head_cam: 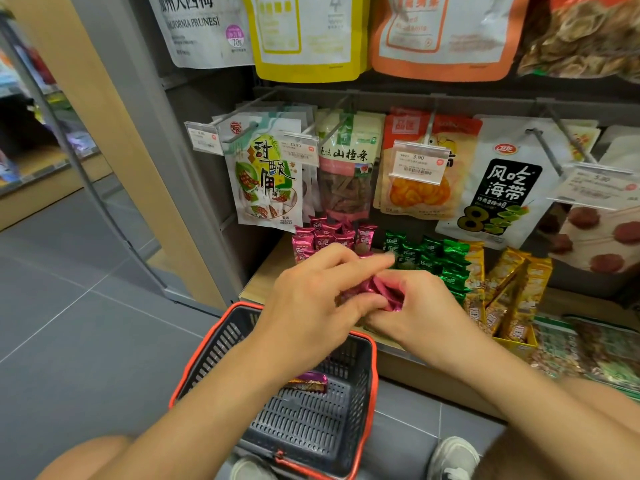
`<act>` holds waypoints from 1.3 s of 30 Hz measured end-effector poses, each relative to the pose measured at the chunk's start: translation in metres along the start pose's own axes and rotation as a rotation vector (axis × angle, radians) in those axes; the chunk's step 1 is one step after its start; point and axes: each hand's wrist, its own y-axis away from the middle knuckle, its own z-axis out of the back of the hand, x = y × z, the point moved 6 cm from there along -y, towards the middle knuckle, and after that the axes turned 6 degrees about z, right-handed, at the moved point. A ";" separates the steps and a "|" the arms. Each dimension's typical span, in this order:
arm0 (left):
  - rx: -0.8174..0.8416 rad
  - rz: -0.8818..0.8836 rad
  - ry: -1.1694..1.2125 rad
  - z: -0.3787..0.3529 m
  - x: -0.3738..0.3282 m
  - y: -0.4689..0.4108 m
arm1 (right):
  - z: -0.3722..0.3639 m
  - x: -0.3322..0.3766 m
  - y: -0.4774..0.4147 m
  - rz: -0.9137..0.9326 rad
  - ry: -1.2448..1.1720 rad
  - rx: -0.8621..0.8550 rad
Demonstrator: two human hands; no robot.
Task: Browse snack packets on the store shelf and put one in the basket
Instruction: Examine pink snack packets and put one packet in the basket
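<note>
Pink packet (375, 292) between hands (above basket (367, 393))

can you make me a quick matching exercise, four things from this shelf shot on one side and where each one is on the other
Things:
1. pink packet
2. basket
3. green packets
4. price tag reading 3.90

Places:
A. on the floor below the hands
B. clipped to a peg over the orange pouch
C. held between both hands
D. standing on the shelf, right of the pink ones

Pairs: 1-C, 2-A, 3-D, 4-B
</note>
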 end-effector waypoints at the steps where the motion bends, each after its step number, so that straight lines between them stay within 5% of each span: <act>1: 0.004 0.003 0.034 0.002 0.001 -0.001 | -0.002 0.001 0.000 0.014 0.004 -0.001; 5: -0.146 0.142 0.247 0.026 0.017 -0.005 | -0.004 0.003 -0.002 0.028 -0.064 -0.014; 10: -0.356 0.501 0.758 0.051 0.058 -0.001 | -0.027 0.006 0.003 -0.013 -0.274 0.280; 13: -0.420 0.569 0.919 0.057 0.070 0.001 | -0.030 0.013 0.004 -0.028 -0.459 0.276; 16: -0.408 0.628 0.930 0.058 0.078 0.002 | -0.030 0.012 0.005 -0.056 -0.487 0.244; 22: -0.229 0.724 0.776 0.044 0.083 0.003 | -0.024 0.012 0.005 0.063 -0.043 0.174; 30: -0.456 0.798 0.922 0.045 0.096 0.002 | -0.025 0.007 0.000 -0.153 -0.355 0.212; 34: -0.382 0.858 0.954 0.029 0.090 0.001 | -0.027 0.004 -0.001 -0.195 -0.516 0.132; 39: -0.087 0.875 0.947 -0.008 0.070 0.005 | -0.028 0.000 -0.007 -0.218 -0.686 0.001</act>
